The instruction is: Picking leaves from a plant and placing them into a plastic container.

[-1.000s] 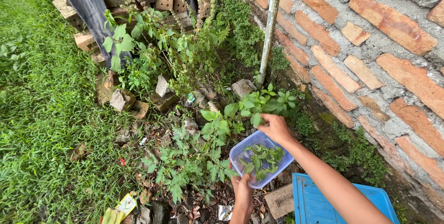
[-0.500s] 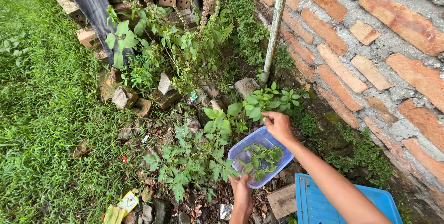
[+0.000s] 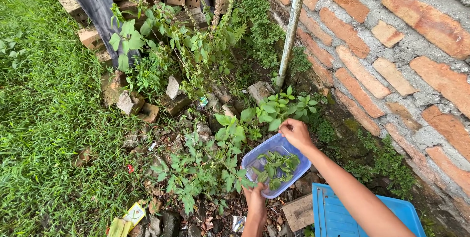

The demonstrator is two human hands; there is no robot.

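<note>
My left hand (image 3: 255, 199) grips the near rim of a clear plastic tub (image 3: 254, 158) that holds several picked green leaves (image 3: 275, 167). Above the tub's far edge, my right hand (image 3: 294, 132) has its fingers pinched at the leaves of a small light-green plant (image 3: 283, 107) growing beside a brick wall. Whether a leaf is between the fingers cannot be seen. Darker leafy plants (image 3: 205, 173) grow just left of the tub.
A red brick wall (image 3: 391, 46) runs along the right, with a pale metal pole (image 3: 292, 26) standing at its foot. A blue plastic crate (image 3: 342, 215) lies at bottom right. Stones and broken bricks (image 3: 129, 102) are scattered ahead; grass (image 3: 39, 144) covers the left. Dark cloth (image 3: 93, 2) hangs over stacked bricks.
My right hand has shifted slightly along the light-green plant's leaves above the tub. The tub and my left hand have stayed in place.
</note>
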